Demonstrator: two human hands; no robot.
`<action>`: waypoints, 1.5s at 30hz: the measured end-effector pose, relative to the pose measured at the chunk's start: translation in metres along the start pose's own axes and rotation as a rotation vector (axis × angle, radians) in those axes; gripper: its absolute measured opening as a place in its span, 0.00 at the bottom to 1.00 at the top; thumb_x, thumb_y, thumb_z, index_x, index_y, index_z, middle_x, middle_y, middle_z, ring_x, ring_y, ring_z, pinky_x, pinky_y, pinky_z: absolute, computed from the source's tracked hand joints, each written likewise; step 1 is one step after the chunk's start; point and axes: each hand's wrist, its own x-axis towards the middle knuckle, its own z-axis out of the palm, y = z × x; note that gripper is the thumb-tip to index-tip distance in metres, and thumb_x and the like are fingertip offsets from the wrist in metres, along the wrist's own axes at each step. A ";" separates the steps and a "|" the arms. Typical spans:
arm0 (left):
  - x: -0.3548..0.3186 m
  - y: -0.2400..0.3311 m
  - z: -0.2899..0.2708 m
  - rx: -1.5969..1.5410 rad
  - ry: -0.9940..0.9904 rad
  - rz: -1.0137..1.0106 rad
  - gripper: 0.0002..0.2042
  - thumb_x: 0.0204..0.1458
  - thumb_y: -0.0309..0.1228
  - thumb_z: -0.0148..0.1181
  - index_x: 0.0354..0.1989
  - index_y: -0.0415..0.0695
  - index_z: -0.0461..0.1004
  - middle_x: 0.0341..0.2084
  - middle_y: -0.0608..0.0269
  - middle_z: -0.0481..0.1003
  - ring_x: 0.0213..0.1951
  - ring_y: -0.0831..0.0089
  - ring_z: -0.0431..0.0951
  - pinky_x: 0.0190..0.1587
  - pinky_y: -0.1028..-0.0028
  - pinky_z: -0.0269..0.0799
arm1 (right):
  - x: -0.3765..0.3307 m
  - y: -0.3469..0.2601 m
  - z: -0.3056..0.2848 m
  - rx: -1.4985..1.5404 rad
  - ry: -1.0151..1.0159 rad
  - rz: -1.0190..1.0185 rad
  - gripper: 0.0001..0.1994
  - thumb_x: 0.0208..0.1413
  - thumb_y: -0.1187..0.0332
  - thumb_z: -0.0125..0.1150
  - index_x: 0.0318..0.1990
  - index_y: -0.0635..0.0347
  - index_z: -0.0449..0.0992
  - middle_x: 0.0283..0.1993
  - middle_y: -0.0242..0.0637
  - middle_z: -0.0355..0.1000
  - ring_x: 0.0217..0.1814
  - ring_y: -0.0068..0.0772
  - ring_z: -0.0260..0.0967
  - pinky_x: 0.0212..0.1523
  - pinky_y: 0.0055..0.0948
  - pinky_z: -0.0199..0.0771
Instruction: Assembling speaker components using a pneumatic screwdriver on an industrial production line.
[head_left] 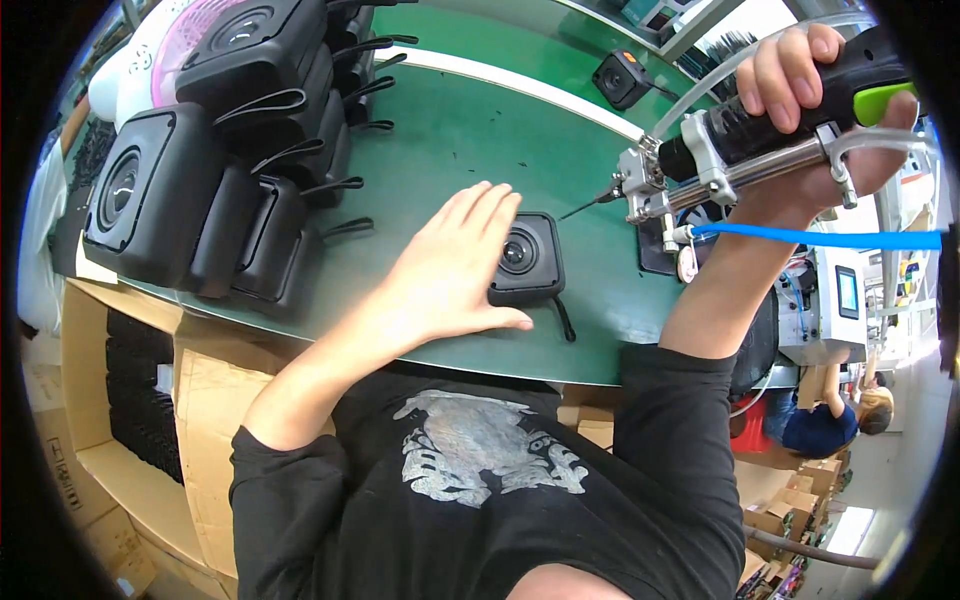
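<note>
A small black square speaker (540,262) with a round cone and a strap loop lies face up on the green bench, close to its front edge. My left hand (448,268) is at its left side, fingers stretched out and partly covering that side, thumb pointing along the near edge. In my right hand (778,82) is a black powered screwdriver (735,135) with a green lever and metal feed fittings. My fingers wrap round its body. Its thin tip points left, toward the speaker's upper right corner, and appears apart from it.
Stacked black speakers (160,190) with strap loops stand at the left, before a pink fan (185,45). Another small speaker (622,80) sits beyond a white strip. A blue hose (830,238) runs right from the screwdriver. An opened carton (215,430) is at lower left; another person (830,425) is at right.
</note>
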 end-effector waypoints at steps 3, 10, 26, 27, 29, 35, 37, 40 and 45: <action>0.011 0.004 0.013 0.071 -0.082 -0.006 0.55 0.34 0.53 0.75 0.64 0.25 0.54 0.61 0.36 0.62 0.65 0.45 0.61 0.70 0.57 0.54 | 0.000 0.015 0.010 -0.008 0.060 -0.089 0.30 0.56 0.39 0.53 0.42 0.63 0.68 0.29 0.34 0.66 0.24 0.26 0.65 0.31 0.29 0.64; 0.012 0.006 0.021 0.115 -0.079 -0.032 0.47 0.26 0.38 0.78 0.57 0.27 0.61 0.45 0.47 0.68 0.49 0.54 0.70 0.57 0.64 0.66 | -0.004 0.039 0.002 0.091 -0.028 0.112 0.29 0.60 0.39 0.49 0.42 0.63 0.68 0.29 0.34 0.65 0.25 0.26 0.64 0.33 0.31 0.62; 0.018 0.006 0.021 0.180 -0.188 -0.074 0.48 0.35 0.47 0.76 0.60 0.28 0.59 0.46 0.51 0.68 0.51 0.59 0.68 0.56 0.67 0.67 | 0.012 -0.063 -0.007 0.129 -0.340 0.072 0.39 0.61 0.33 0.45 0.52 0.69 0.68 0.36 0.49 0.72 0.32 0.46 0.75 0.31 0.48 0.77; 0.018 0.006 0.021 0.176 -0.191 -0.068 0.48 0.35 0.47 0.76 0.60 0.28 0.59 0.46 0.51 0.68 0.51 0.59 0.68 0.56 0.67 0.67 | 0.007 -0.064 -0.010 0.124 -0.325 0.064 0.36 0.60 0.36 0.48 0.52 0.68 0.67 0.36 0.47 0.72 0.32 0.44 0.75 0.31 0.46 0.77; 0.019 0.005 0.021 0.161 -0.201 -0.074 0.48 0.35 0.46 0.76 0.60 0.28 0.59 0.47 0.50 0.68 0.51 0.59 0.68 0.57 0.67 0.66 | -0.007 -0.065 -0.018 0.116 -0.297 0.049 0.30 0.58 0.42 0.53 0.50 0.66 0.66 0.35 0.43 0.72 0.31 0.39 0.75 0.33 0.42 0.76; 0.019 0.009 0.018 0.106 -0.218 -0.120 0.48 0.32 0.42 0.79 0.60 0.30 0.59 0.50 0.48 0.68 0.54 0.55 0.69 0.61 0.64 0.65 | -0.049 -0.052 -0.036 0.103 -0.223 -0.005 0.21 0.52 0.61 0.69 0.45 0.59 0.63 0.33 0.30 0.71 0.31 0.27 0.74 0.37 0.29 0.72; 0.019 0.009 0.018 0.097 -0.222 -0.113 0.48 0.31 0.43 0.79 0.60 0.30 0.59 0.50 0.48 0.68 0.54 0.55 0.69 0.61 0.63 0.65 | -0.054 -0.049 -0.037 0.100 -0.200 -0.020 0.23 0.49 0.68 0.74 0.44 0.57 0.62 0.32 0.26 0.71 0.30 0.22 0.74 0.38 0.24 0.71; 0.020 0.009 0.017 0.086 -0.225 -0.114 0.49 0.31 0.44 0.80 0.60 0.30 0.59 0.49 0.48 0.68 0.54 0.55 0.69 0.61 0.63 0.65 | -0.047 -0.041 -0.025 0.073 -0.242 0.024 0.21 0.51 0.65 0.73 0.43 0.58 0.63 0.32 0.26 0.71 0.30 0.23 0.74 0.37 0.26 0.71; 0.012 0.005 0.020 0.101 -0.165 -0.084 0.50 0.31 0.50 0.79 0.58 0.28 0.60 0.45 0.51 0.69 0.50 0.59 0.69 0.56 0.67 0.68 | -0.042 0.000 0.042 0.062 -0.171 0.181 0.25 0.53 0.48 0.68 0.42 0.57 0.65 0.31 0.28 0.70 0.29 0.23 0.73 0.35 0.28 0.71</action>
